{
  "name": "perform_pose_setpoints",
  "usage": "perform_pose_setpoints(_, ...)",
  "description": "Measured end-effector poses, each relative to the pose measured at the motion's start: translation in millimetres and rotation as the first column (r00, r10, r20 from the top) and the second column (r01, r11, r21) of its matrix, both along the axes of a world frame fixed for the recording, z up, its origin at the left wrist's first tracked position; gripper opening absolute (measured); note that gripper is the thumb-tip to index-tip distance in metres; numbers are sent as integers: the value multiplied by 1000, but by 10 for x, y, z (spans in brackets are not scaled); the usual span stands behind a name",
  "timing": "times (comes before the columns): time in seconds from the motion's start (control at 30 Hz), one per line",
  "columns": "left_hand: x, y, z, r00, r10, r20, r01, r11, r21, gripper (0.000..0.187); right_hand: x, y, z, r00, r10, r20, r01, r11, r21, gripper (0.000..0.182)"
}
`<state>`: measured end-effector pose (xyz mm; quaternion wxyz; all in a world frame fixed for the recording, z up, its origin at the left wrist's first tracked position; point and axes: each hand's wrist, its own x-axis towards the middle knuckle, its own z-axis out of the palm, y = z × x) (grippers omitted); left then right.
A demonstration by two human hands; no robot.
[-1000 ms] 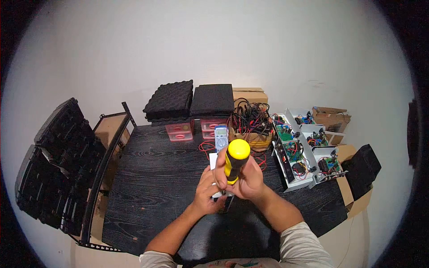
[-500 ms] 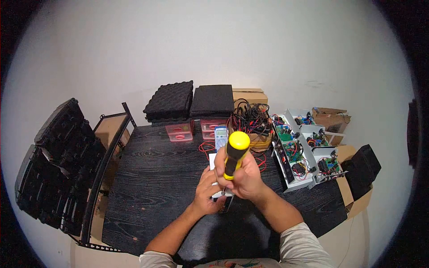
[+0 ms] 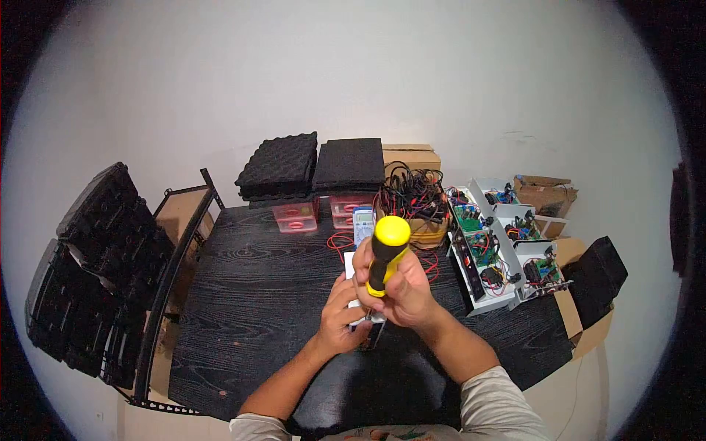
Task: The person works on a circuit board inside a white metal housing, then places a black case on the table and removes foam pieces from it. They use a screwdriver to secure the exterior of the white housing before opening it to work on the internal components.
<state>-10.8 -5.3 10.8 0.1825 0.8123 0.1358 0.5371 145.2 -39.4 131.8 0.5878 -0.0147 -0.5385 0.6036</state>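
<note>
My right hand (image 3: 406, 292) is wrapped round the yellow and black handle of a screwdriver (image 3: 392, 232), its butt end towards me and its shaft pointing down. The tip comes down close by the fingers of my left hand (image 3: 342, 317). That hand is closed on a white boxy casing (image 3: 349, 262) with a dark near end, mostly covered by both hands. Just beyond them stands a blue and white multimeter (image 3: 362, 223), partly hidden by the screwdriver and my right hand. Red test leads (image 3: 340, 241) lie beside it.
Opened white units with circuit boards (image 3: 482, 250) stand to the right, beside a cardboard box (image 3: 599, 331). A box of tangled cables (image 3: 426, 234) is at the back, near red drawers (image 3: 296, 218) under black foam (image 3: 279, 167). An open black case (image 3: 88, 294) stands left of the dark table (image 3: 250, 294).
Very little differs. The screwdriver handle has shifted slightly to the left, while both hands keep their hold.
</note>
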Motion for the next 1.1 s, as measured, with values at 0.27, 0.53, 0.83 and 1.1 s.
perform_pose_setpoints(0.27, 21, -36, -66, 999, -46, 19, 48, 990, -135, 18, 12, -109, 134, 999, -25, 20, 27, 989, -146, 60)
perform_pose_setpoints(0.53, 17, -67, 204, 996, -85, -40, 79, 988, -132, 31, 138, 24, -48, 998, -60, 7, 60, 998, -32, 63)
perform_pose_setpoints(0.83, 28, -94, 238, 997, -78, -22, 74, 983, -166, 38, 156, 65, -40, 989, 59, -138, -66, 997, -50, 61)
perform_pose_setpoints(1.1, -77, -26, 20, 997, -69, -25, 70, 997, 45, 36, 188, -1, 73, 994, -101, 40, 102, 994, -31, 64)
